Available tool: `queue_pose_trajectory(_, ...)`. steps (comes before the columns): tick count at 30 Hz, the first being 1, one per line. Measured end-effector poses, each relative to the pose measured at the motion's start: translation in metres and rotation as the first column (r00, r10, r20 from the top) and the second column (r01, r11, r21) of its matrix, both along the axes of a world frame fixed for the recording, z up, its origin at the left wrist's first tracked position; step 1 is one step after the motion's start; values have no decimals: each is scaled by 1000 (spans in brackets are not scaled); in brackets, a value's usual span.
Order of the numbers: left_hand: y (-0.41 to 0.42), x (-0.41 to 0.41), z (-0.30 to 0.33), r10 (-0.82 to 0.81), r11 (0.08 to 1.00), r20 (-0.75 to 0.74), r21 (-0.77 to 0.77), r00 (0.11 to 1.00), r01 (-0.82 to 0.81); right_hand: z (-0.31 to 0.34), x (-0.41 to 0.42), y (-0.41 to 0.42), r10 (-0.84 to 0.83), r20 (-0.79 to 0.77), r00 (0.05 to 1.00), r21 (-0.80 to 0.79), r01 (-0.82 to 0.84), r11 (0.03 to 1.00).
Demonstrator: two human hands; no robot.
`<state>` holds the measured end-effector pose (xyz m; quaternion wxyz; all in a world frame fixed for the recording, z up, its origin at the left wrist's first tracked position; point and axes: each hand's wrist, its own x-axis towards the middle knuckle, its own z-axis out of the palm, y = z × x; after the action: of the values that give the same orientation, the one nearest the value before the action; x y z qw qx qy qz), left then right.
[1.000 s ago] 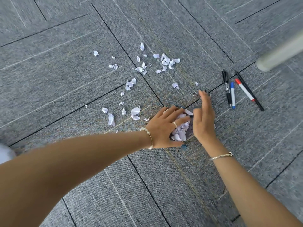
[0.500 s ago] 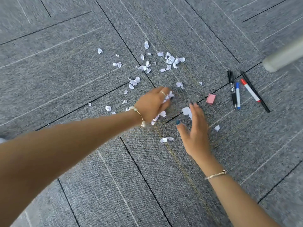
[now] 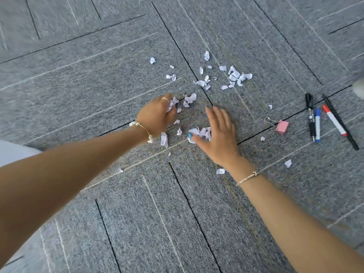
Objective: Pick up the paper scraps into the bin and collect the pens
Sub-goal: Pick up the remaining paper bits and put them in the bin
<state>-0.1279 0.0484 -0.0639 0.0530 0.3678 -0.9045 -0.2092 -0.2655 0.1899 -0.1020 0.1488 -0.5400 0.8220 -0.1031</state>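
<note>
White paper scraps lie scattered over the grey carpet. My left hand has its fingers curled round a clump of scraps at the left of the mess. My right hand lies flat with straight fingers, its thumb side pressing a small heap of scraps. Loose scraps lie between the two hands. Several pens lie side by side at the right: a black one, a blue-capped one, a red-capped marker and a thin black pen. No bin is in view.
A pink binder clip lies on the carpet between my right hand and the pens. Stray scraps sit right of my right wrist. A blurred pale object shows at the right edge. White cloth shows at the left edge.
The gathered pile broke up. My left hand swept left and away and curled round scraps. My right hand moved in and lies flat on a small heap. The binder clip came into sight.
</note>
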Motion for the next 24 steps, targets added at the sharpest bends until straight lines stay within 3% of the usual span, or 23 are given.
queue_pose_trajectory(3,-5,10,-3,10,1000,7,-3,1000,-10,-4,21,11,92,-73,993,14,-91,996)
queue_pose_trajectory(7,-9,20,-5,13,1000,22,12,1000,-13,-9,22,0,61,-152,986,-137,-82,987)
queue_pose_trajectory(11,-10,29,-3,-5,1000,58,22,998,4,-7,19,-15,156,-195,968,-209,-197,958)
queue_pose_trajectory(17,-7,36,11,-4,999,108,45,994,0,8,17,-32,159,-162,974,-105,-177,979)
queue_pose_trajectory(24,-7,35,44,-108,994,160,36,981,104,51,16,-32,119,-79,990,-55,-123,991)
